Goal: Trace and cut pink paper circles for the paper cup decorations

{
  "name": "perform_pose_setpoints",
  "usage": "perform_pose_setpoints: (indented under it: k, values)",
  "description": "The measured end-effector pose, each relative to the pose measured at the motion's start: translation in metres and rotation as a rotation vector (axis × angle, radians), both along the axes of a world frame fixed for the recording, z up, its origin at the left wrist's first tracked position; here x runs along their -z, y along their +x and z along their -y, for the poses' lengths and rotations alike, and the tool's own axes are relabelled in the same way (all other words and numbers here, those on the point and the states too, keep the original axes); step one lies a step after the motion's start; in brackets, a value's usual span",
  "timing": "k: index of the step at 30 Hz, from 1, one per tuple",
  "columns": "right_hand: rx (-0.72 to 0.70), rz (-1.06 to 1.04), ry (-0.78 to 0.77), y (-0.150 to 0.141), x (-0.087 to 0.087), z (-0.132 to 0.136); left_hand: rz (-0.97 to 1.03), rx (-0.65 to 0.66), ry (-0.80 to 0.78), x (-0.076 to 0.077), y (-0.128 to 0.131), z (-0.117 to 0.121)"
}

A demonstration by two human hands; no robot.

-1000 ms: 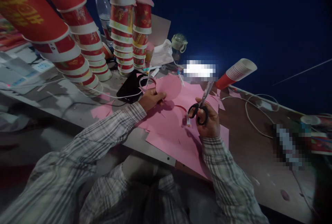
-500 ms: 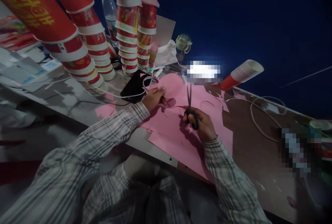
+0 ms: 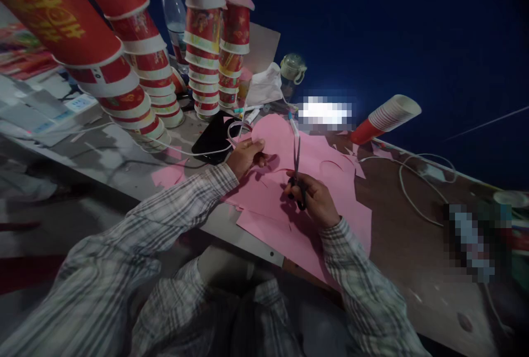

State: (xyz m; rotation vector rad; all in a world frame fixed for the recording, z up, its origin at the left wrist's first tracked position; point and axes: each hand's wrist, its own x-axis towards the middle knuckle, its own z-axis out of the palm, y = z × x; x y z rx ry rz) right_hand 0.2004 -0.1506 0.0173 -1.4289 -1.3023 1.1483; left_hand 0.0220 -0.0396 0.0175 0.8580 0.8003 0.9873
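My left hand (image 3: 247, 158) pinches the lower left edge of a rounded pink paper disc (image 3: 273, 132) between thumb and fingers. To its right, my right hand (image 3: 314, 196) is wrapped round the black handles of a pair of scissors (image 3: 296, 161). Their blades point away from me and look almost closed, close to the right side of the disc. Beneath both hands lie overlapping pink paper sheets (image 3: 268, 203), with curved cuts in them. A pen with a blue cap (image 3: 293, 123) rests just beyond the scissor tips.
Tall stacks of red paper cups (image 3: 202, 65) stand at the left and back, near a bottle (image 3: 173, 15). A black phone-like slab (image 3: 212, 138) lies left of the paper. Tilted nested cups (image 3: 384, 117) and a white cable (image 3: 403, 180) are at the right.
My right hand has moved left with the scissors, towards the disc, and the blades have come closer together. The disc has tilted slightly in my left hand.
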Motion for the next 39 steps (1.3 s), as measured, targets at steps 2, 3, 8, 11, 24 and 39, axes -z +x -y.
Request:
perform_pose_setpoints:
  k: [2, 3, 8, 11, 24, 39]
  values:
    - [0.014, 0.046, 0.004, 0.0, -0.001, 0.0, 0.002, 0.03, 0.045, 0.001, -0.001, 0.002]
    - [0.02, 0.06, 0.005, 0.0, -0.001, 0.0, 0.005, 0.041, 0.057, 0.001, -0.001, 0.002]
    - [0.029, 0.07, -0.012, -0.002, -0.004, -0.001, 0.066, 0.045, 0.045, 0.002, -0.001, 0.002]
    - [0.024, 0.068, -0.007, -0.003, -0.002, -0.001, 0.105, 0.004, 0.016, 0.003, 0.001, 0.0]
    - [-0.013, 0.372, 0.126, -0.002, 0.022, 0.0, 0.09, -0.087, 0.011, 0.008, 0.003, -0.003]
    - [-0.014, 0.471, 0.206, -0.009, 0.019, 0.0, 0.11, -0.001, 0.016, 0.007, 0.004, 0.001]
